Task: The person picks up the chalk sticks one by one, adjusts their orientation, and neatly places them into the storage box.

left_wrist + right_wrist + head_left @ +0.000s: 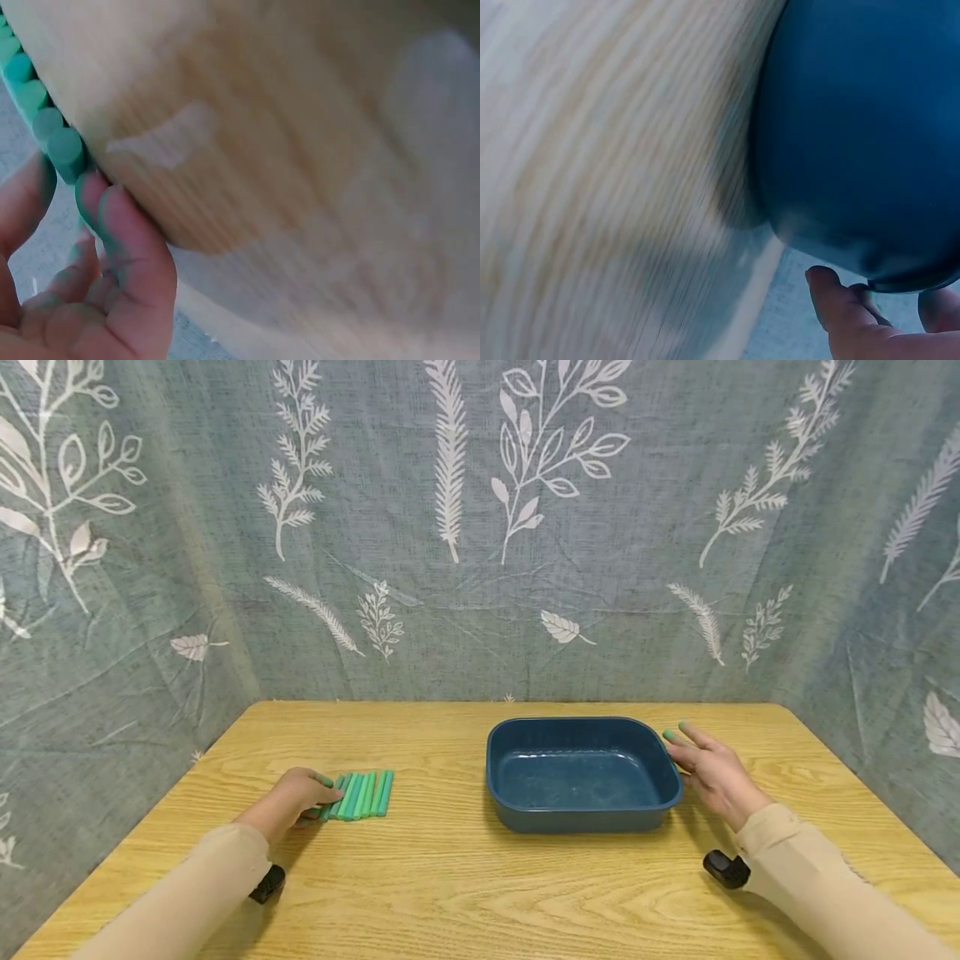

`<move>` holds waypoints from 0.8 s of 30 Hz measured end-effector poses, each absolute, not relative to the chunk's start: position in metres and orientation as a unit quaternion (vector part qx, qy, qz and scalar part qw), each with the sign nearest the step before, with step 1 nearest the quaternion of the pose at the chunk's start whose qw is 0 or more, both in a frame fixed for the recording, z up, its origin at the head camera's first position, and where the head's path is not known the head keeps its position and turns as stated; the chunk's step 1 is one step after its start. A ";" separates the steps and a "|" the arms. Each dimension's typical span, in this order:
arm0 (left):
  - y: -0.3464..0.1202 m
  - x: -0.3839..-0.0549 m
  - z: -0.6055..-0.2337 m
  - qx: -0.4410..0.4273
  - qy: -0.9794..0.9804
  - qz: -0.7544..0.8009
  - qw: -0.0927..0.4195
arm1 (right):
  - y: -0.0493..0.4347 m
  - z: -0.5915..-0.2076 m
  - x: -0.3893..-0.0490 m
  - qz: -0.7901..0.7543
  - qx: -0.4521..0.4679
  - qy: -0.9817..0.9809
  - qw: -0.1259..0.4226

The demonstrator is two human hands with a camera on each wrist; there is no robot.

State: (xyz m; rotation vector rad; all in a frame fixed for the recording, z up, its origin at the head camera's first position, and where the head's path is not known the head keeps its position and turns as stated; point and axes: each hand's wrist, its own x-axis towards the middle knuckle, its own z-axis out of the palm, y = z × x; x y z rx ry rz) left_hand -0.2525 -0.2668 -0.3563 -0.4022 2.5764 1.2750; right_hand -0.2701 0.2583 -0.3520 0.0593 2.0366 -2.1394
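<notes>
Sleeves (187, 889), lower frame corners. Left hand (294, 795), fingers bent, pinches end green stick (66, 153); right hand (722, 778) loosely spread, empty, by blue tub (585, 822). Sideways nudge could, I judge, roll neighbouring sticks (366, 797).

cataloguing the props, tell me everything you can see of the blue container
The blue container is a rectangular dish with rounded corners and a thin rim, smooth like plastic or glazed ceramic. Its floor shines, and nothing shows inside. It stands upright on the wooden table, right of centre, its long sides running left to right. The right hand is at its right end; whether they touch is unclear.
</notes>
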 end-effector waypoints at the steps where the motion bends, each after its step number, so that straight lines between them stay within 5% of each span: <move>1: -0.267 -0.253 -0.356 -0.138 0.883 0.433 0.121 | 0.258 -0.352 -0.270 -0.728 0.020 0.678 0.096; 24: -0.258 -0.250 -0.347 -0.147 0.904 0.371 0.155 | 0.248 -0.355 -0.267 -0.717 0.039 0.690 0.084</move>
